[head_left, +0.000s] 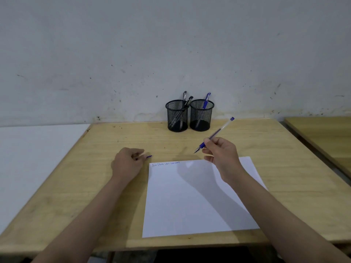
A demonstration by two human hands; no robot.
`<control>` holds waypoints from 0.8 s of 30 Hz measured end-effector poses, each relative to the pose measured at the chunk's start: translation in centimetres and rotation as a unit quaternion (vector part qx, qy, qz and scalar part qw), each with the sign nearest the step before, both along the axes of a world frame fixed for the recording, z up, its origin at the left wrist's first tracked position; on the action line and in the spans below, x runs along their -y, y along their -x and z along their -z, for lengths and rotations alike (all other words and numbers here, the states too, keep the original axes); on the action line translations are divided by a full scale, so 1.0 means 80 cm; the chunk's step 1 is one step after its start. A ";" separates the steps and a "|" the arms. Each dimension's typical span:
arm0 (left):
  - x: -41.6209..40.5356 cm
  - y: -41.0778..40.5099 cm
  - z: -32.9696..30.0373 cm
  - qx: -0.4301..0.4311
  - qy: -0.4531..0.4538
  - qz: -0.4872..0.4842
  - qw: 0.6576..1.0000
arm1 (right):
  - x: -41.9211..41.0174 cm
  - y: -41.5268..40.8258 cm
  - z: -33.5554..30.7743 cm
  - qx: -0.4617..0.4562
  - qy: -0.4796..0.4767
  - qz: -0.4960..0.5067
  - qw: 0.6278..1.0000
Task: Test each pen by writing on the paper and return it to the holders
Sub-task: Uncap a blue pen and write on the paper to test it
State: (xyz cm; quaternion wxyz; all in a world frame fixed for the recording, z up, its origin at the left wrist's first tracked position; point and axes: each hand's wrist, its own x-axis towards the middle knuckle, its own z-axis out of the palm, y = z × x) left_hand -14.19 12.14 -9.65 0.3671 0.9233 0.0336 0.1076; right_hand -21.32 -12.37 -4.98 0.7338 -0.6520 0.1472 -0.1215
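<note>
My right hand (221, 151) grips an uncapped blue pen (216, 132), tip down-left, just above the table beyond the top edge of the white paper (190, 202). One line of blue writing (165, 164) runs along the paper's top left. Resting on the table left of the paper, my left hand (127, 163) pinches the blue pen cap (149, 156). Against the wall stand two black mesh holders: the left holder (177, 116) has black pens (187, 100) in it, the right holder (201, 115) has one blue pen (206, 101).
The wooden table (95, 168) meets a grey wall at the back. A white surface (34, 149) adjoins it on the left, and another wooden table (322, 133) stands on the right across a narrow gap.
</note>
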 end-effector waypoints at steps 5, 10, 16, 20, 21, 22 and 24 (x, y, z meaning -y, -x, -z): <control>-0.005 0.030 -0.002 0.059 0.047 0.065 0.995 | -0.017 -0.008 0.010 -0.002 -0.003 -0.007 1.000; -0.014 0.078 0.000 0.082 -0.074 0.226 0.968 | -0.034 -0.020 0.019 -0.013 -0.007 -0.017 1.000; -0.017 0.096 0.012 -0.004 -0.191 0.261 0.946 | -0.045 -0.034 0.025 0.000 0.018 -0.038 0.999; -0.015 0.095 0.013 0.002 -0.197 0.254 0.947 | -0.048 -0.038 0.031 0.021 0.092 -0.047 0.994; -0.015 0.096 0.013 0.002 -0.197 0.253 0.947 | -0.048 -0.039 0.032 0.018 0.103 -0.049 0.993; -0.015 0.096 0.013 0.002 -0.197 0.253 0.947 | -0.048 -0.041 0.034 0.014 0.112 -0.049 0.992; -0.016 0.097 0.014 -0.001 -0.191 0.253 0.948 | -0.047 -0.042 0.039 0.004 0.120 -0.047 0.992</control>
